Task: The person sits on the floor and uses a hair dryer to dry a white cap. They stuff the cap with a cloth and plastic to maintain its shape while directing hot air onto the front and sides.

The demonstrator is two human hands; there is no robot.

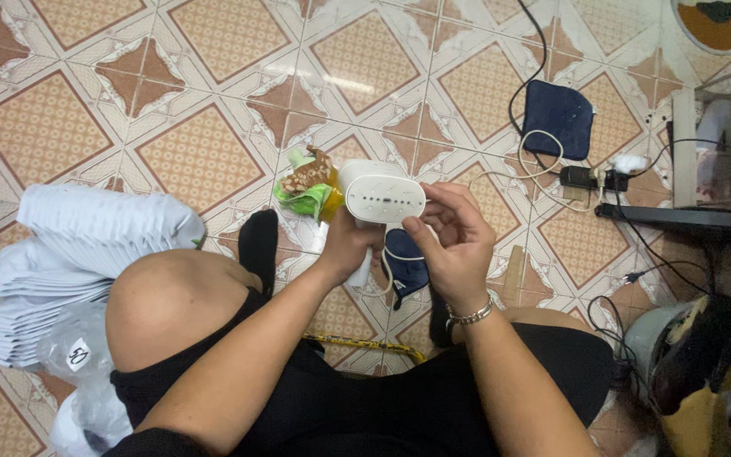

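Tiles (196, 161) spread wide around us, and at our left knee leans a stack of white folded packets (86, 254). Smaller, out front — the white handheld device (380, 199) sits over the floor between our knees, our left hand (349, 245) closed round its handle, our right hand (454, 241) curled at its end, fingertips pinching there. Work looks mid-way, nothing set down. Cables (552, 161) and a dark pouch (558, 118) crowd the right; leftward floor lies freer.
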